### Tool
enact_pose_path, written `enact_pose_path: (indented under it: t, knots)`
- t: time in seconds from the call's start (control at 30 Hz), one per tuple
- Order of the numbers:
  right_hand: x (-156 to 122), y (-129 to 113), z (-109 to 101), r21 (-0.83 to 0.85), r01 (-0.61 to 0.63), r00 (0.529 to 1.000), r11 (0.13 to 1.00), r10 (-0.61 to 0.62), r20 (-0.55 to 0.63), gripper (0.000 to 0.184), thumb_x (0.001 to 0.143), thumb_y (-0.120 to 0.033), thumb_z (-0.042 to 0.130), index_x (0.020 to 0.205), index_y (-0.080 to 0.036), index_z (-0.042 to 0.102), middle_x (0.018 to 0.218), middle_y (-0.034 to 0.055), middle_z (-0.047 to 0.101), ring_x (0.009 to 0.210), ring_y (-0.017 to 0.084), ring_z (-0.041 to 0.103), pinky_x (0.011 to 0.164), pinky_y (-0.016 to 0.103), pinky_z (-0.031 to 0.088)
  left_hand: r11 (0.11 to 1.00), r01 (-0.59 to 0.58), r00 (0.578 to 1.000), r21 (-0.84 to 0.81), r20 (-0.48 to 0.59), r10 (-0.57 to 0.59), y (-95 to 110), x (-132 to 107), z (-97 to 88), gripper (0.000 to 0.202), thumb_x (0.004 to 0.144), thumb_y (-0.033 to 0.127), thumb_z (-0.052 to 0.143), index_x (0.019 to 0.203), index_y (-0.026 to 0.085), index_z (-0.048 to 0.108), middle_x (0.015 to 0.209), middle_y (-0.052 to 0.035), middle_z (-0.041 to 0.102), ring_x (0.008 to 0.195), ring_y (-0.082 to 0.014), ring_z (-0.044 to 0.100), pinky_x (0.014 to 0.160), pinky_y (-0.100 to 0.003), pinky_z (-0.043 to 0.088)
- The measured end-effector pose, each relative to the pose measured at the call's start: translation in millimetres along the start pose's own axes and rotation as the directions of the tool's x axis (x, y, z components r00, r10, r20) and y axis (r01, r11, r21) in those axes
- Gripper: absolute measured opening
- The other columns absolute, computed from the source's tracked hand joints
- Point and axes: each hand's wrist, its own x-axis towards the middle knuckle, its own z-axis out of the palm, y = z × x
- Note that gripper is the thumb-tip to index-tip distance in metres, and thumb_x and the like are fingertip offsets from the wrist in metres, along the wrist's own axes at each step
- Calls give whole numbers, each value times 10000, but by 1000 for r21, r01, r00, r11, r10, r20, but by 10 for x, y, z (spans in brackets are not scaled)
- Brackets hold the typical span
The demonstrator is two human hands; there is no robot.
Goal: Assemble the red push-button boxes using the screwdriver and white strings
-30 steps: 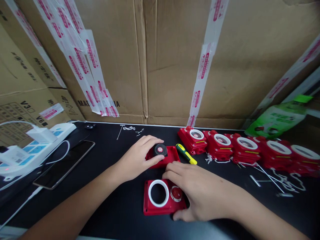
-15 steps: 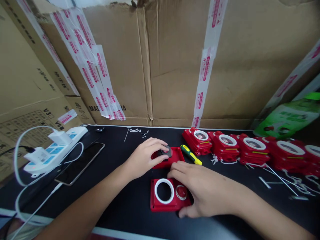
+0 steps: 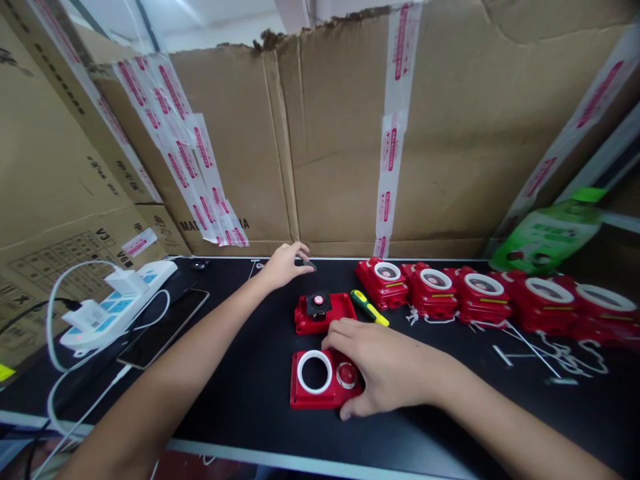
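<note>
My right hand lies curled over the right side of a red cover plate with a white ring hole and a red button, holding it on the black table. Behind it sits a red base box with a black knob on top. My left hand is stretched to the table's back edge, fingers pinched on a small dark piece that I cannot name. A yellow and green screwdriver lies to the right of the base box.
A row of several assembled red boxes runs along the right. Metal pins and white strings lie in front of them. A power strip and phone sit left. Cardboard boxes wall the back, with a green bag at right.
My left hand left the black knob on the base box and reached back to the far table edge, now pinching a small dark piece. The right hand stayed on the cover plate.
</note>
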Motion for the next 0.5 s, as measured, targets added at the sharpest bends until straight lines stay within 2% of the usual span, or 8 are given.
enact_pose_path:
  t: [0.07, 0.17, 0.27, 0.33, 0.4, 0.5]
  knots:
    - [-6, 4, 1, 6, 8, 1000, 1000, -8, -8, 647, 727, -546, 861, 1210, -157, 676, 1199, 106, 689, 1026, 292, 670, 849, 403, 543, 999, 8, 1000, 39, 8, -8, -69, 34, 145, 334, 1036, 359, 685, 1303, 159, 661, 1312, -113, 683, 1129, -264, 699, 963, -484, 610]
    - [-13, 11, 1, -3, 19, 1000, 1000, -19, -13, 630, 731, -536, 863, 1196, -154, 677, 1190, 104, 692, 1017, 286, 668, 843, 396, 541, 998, 2, 1000, 63, 11, -3, -110, 13, 329, 359, 1036, 359, 685, 1336, 166, 646, 1344, -119, 668, 1148, -272, 693, 969, -490, 610]
    - [-18, 16, 3, -16, 21, 1000, 1000, -22, -11, 629, 744, -534, 857, 1206, -148, 674, 1199, 107, 690, 1037, 292, 666, 863, 402, 540, 999, -5, 1000, 52, 0, 5, -101, -14, 343, 356, 1032, 363, 689, 1325, 163, 653, 1351, -119, 666, 1178, -282, 682, 997, -511, 593]
    - [-24, 17, 6, -21, 16, 1000, 1000, -16, -9, 628, 753, -546, 850, 1207, -151, 671, 1212, 110, 686, 1042, 294, 667, 873, 406, 538, 1000, -3, 1000, 28, -22, 4, -52, -33, 218, 350, 1015, 358, 708, 1302, 163, 661, 1343, -120, 675, 1236, -300, 656, 1067, -550, 544]
    - [-32, 15, 13, -27, 10, 1000, 1000, -10, -11, 619, 768, -559, 839, 1206, -157, 667, 1222, 112, 683, 1036, 294, 667, 873, 406, 535, 1000, -4, 999, -16, -34, 3, 52, -76, 10, 357, 972, 333, 752, 1280, 179, 656, 1287, -129, 721, 1269, -305, 637, 1152, -562, 470]
    - [-46, 5, 19, -42, 8, 1000, 999, -9, -5, 591, 792, -564, 824, 1197, -164, 665, 1202, 108, 686, 1020, 290, 667, 869, 402, 530, 991, -40, 996, -128, 70, 50, 312, -197, -328, 399, 959, 381, 760, 1300, 217, 631, 1179, -68, 780, 1128, -237, 723, 1093, -453, 534]
